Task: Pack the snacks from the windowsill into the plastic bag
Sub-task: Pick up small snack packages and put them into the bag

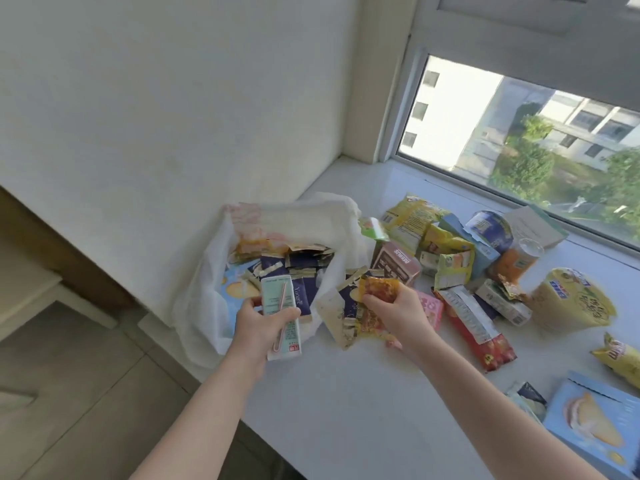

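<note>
- Head camera looks down at a white windowsill beside a window, with loose snacks spread along it.
- A white plastic bag slumps at the sill's left end, its mouth gaping toward the person. It already holds dark blue sachets and other packets.
- The left hand has its fingers and thumb wrapped round a pale green drink carton with a straw attached, just over the bag's mouth.
- The right hand pinches an orange-red packet at the bag's right lip, with its fingers closed on it.
- Risk: neither hand steadies the bag. It sags over the sill's left edge, so added weight could pull it to the floor.
- Risk: the soft rim may fold inward, and the carton could catch it or land outside.
- Writing: one blue sachet shows a word starting with "Y". A brown box has white capitals, upside down. A yellow bag carries blue characters. All of it is too blurred to read.
</note>
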